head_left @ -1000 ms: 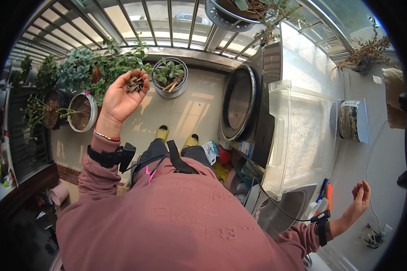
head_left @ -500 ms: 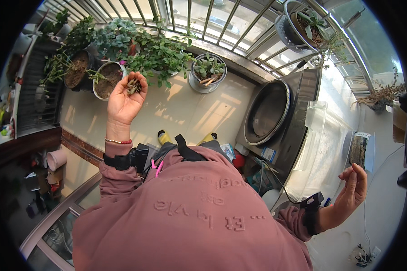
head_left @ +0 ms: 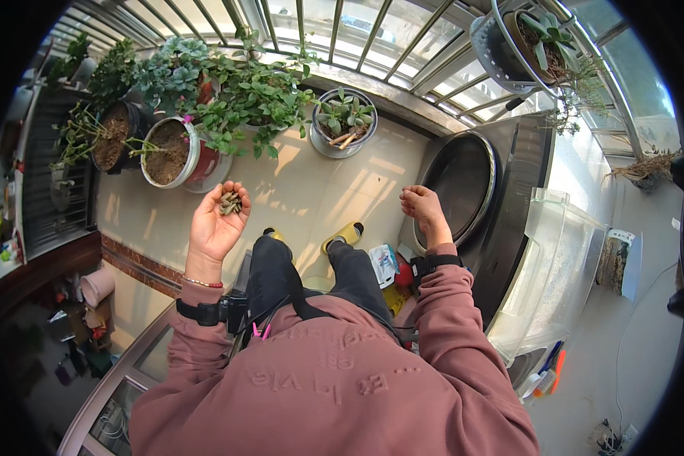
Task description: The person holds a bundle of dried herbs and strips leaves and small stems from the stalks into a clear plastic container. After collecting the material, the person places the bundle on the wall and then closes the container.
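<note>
My left hand (head_left: 218,224) is turned palm up, its fingers curled around a handful of small greenish-brown pieces (head_left: 230,203), like seeds or pods; their exact kind is too small to tell. Just beyond it stands a white pot (head_left: 151,169) of bare brown soil (head_left: 167,152), with a thin stem leaning over its rim. My right hand (head_left: 425,208) hovers in front of the round washing machine door (head_left: 460,186). Its fingers are bent and pressed together, and whether anything small sits between them is hidden.
Leafy green plants (head_left: 254,102) crowd the far left by the railing. A potted succulent (head_left: 345,118) sits on the tiled floor, and another hanging pot (head_left: 536,42) is at upper right. A translucent plastic bin (head_left: 543,266) stands right of the washing machine. Bags (head_left: 384,266) lie near my feet.
My right hand has swung from the far right, beside the plastic bin, inward to the washing machine door. My left hand, still cupping the pieces, now appears lower, nearer my body.
</note>
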### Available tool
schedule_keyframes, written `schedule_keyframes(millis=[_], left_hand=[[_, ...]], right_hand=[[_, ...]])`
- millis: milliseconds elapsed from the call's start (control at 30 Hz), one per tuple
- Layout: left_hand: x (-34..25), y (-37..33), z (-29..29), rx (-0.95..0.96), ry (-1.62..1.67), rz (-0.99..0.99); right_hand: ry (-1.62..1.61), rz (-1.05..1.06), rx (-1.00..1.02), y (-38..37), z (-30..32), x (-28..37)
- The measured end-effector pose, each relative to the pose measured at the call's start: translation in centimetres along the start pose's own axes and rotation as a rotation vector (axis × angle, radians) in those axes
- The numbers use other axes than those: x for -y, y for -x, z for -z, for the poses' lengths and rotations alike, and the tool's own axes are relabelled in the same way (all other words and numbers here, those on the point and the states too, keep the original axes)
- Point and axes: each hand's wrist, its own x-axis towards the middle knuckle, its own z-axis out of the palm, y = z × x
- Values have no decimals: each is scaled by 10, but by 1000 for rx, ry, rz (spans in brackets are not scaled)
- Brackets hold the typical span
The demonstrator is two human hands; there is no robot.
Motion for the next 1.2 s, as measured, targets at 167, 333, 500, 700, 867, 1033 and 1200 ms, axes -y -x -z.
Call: schedule_keyframes(millis=[167, 333, 500, 700, 867, 1033, 1200], left_hand=[[57, -81, 65, -70, -49, 160], [84, -162, 167, -208, -294, 358], [78, -213, 267, -220, -457, 558], [57, -244, 311, -196, -561, 709], [39, -286, 310, -38, -475, 661], [35, -323, 306, 1, -519, 590], [36, -341, 303, 61, -554, 563]], right_hand=[[-163, -240, 7, -81, 5, -77], [-204, -261, -104, -165, 8, -121], [-63, -131, -246, -276, 7, -172], [725, -46, -330, -389, -4, -250], [887, -117, -270, -456, -21, -311], [992, -166, -239, -513, -29, -352], [986, -129, -309, -561, -38, -385]])
